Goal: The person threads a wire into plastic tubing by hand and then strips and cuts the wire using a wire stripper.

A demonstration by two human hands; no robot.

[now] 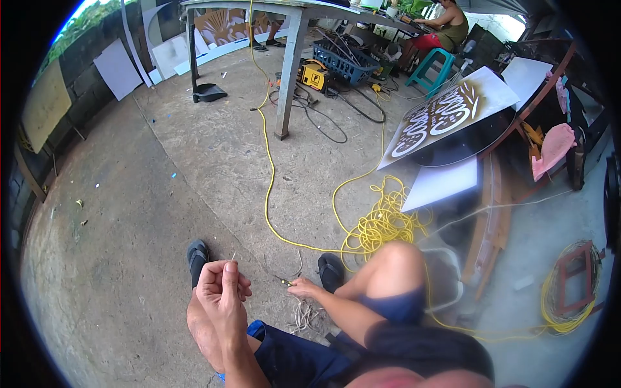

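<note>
My left hand [223,284] is raised over my left leg, thumb and fingers pinched on a short, thin, pale piece that looks like wire [233,256]. Lower and to the right, my right hand [303,289] is closed around a small tool with a yellow-and-black handle [285,282]. Its thin dark tip points left; it resembles a screwdriver, but its exact kind is too small to tell. Below the right hand a tangle of whitish cord [304,317] lies on the concrete, and a thin pale strand also shows just above that hand.
A heaped yellow extension cord [387,223] lies ahead, one line running to a metal-legged table [289,71]. Beyond are a yellow machine [314,75], a blue crate [346,63] and a seated person [446,29]. A lettered sign panel [453,113] leans at right, above another cord coil [550,304].
</note>
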